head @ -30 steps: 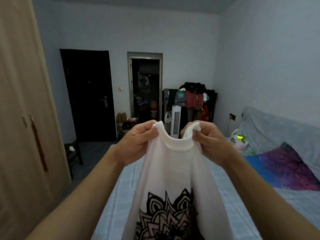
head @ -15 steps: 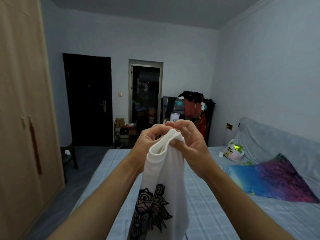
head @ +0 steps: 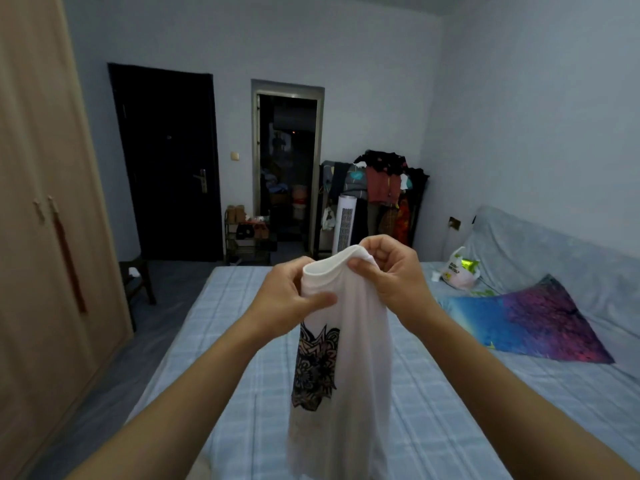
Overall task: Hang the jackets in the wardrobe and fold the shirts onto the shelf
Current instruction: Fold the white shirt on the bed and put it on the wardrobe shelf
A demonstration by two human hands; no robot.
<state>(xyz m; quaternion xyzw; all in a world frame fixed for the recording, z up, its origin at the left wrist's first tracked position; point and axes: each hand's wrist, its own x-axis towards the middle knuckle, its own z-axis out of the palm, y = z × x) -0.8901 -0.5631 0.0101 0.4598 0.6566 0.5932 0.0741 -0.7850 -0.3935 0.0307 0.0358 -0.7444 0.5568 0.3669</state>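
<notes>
Along the left edge stands the wardrobe (head: pixel 38 209), its pale wooden doors closed, a dark red tassel hanging by the handles. Beyond it a small dark stool (head: pixel 136 278) sits on the floor near the black door (head: pixel 166 161).

In the middle, both hands hold a white shirt (head: pixel 353 341) up above the bed (head: pixel 433 410). The left hand (head: pixel 291 303) grips the fabric just below the collar, thumb laid across the front of the cloth and pointing right. The right hand (head: pixel 388 271) pinches the collar's top edge, fingers curled over it. The two hands are close together, with only the bunched neckline between them.

The shirt hangs lengthwise, its long axis vertical: collar at the top, body falling straight down toward the blue checked bedsheet and out of view at the bottom. It is folded narrow, so only a strip of the black patterned print (head: pixel 315 368) faces the camera on its left side.

Further right, a clothes rack (head: pixel 381 188) piled with garments stands against the far wall behind a white tower fan (head: pixel 343 223). A plastic bag (head: pixel 457 271) and a blue-and-purple pillow (head: pixel 526 327) lie on the right part of the bed.
</notes>
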